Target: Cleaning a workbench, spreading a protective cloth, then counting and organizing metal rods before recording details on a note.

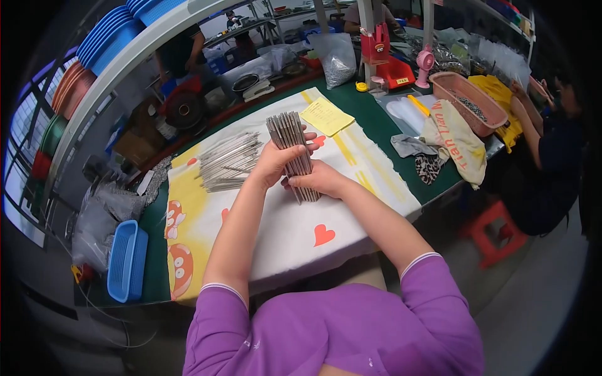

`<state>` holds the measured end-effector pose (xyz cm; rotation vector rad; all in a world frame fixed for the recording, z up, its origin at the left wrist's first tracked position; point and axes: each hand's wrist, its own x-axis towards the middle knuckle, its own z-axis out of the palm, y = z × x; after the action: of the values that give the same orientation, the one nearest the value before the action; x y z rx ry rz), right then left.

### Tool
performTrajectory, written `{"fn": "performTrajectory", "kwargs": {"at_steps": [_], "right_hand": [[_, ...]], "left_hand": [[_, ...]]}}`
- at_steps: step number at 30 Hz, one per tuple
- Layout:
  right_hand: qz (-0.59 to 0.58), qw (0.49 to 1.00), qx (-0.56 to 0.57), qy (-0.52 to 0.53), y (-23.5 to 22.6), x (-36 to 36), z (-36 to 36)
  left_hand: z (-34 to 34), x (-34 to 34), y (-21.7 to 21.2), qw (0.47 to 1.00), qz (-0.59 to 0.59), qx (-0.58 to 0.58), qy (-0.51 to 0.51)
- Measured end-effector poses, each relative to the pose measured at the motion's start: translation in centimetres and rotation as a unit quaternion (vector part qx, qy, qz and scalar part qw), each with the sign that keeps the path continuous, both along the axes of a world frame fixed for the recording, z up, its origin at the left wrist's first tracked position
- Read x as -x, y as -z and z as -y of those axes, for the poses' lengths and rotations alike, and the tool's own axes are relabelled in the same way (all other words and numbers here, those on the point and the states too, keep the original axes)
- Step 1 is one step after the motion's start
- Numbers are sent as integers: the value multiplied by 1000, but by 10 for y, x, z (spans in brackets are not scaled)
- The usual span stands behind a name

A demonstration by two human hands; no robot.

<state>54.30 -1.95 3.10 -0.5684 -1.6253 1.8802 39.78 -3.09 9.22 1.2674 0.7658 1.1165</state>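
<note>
Both my hands are wrapped round one bundle of thin metal rods (290, 133), held upright over the cloth. My left hand (276, 161) grips its upper part, thumb across the front and fingertips showing on the right side. Lower down, my right hand (320, 179) closes on the bundle from the right. The rods' lower ends reach close to the cloth; I cannot tell whether they touch it. To the left of my hands lies a loose pile of similar silvery rods (229, 161), a few of them askew. Under everything spreads a white and yellow cloth (282, 250) with red hearts.
A yellow paper slip (327, 116) lies beyond my hands. Blue baskets (127, 260) stand at the left edge, near plastic bags (100, 219). At the right are a pink basin (467, 103), a printed cloth (454, 138) and a pink fan (424, 66). Another person (552, 144) sits there.
</note>
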Motion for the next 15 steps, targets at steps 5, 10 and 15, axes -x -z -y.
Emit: {"fn": "performTrajectory", "kwargs": {"at_steps": [5,10,15], "right_hand": [[80,993,-81,16,-2,-5,-1],[110,989,-94,-15,-7,-11,-3],[109,985,-129,43,-15,-15,-1]], "left_hand": [[7,-4,2,1000,0,12,-12],[8,-1,5,999,10,41,-4],[7,12,14,999,-9,23,-23]]}}
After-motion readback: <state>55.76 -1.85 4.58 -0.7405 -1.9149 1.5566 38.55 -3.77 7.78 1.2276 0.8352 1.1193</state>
